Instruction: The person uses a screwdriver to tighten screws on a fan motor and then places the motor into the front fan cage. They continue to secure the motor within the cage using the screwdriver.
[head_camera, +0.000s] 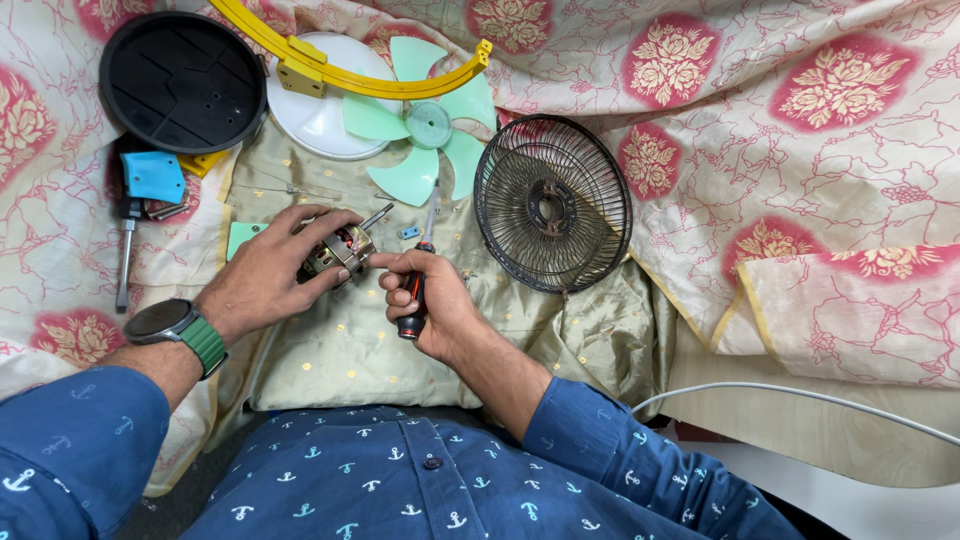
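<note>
Left hand (265, 275) grips the fan motor (338, 250), steadying it; beside it, right hand (430, 300) clasps a screwdriver (417, 285).

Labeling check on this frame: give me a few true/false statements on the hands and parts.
1. The left hand holds the motor. True.
2. The right hand holds a hammer. False: it grips a screwdriver with a red and black handle.
3. The fan blade is mounted inside the wire guard. False: the blade lies loose on the cloth, beside the guard.
4. A watch with a green strap sits on the left wrist. True.
5. The black round base lies at upper left. True.
</note>
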